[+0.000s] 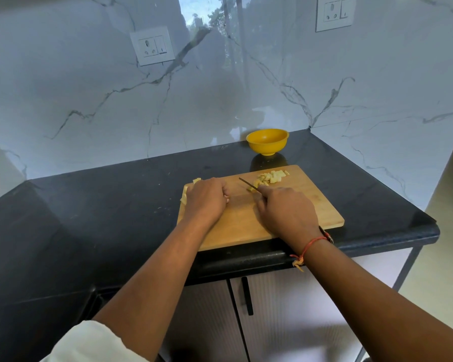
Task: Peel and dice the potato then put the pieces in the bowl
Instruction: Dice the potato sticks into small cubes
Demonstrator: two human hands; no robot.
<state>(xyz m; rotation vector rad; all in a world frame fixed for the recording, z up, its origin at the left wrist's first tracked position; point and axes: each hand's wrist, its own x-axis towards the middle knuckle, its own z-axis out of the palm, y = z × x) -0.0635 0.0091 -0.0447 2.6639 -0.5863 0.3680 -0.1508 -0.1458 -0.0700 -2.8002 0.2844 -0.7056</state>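
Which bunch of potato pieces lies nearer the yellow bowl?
The diced heap at the far edge of the board, just before the bowl; the other pieces sit by the left hand.

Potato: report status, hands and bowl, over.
Left hand holds potato strips at left edge of cutting board. Right hand grips knife, blade beside diced pieces. Bowl behind board, no pieces visible inside. Nothing blocking.
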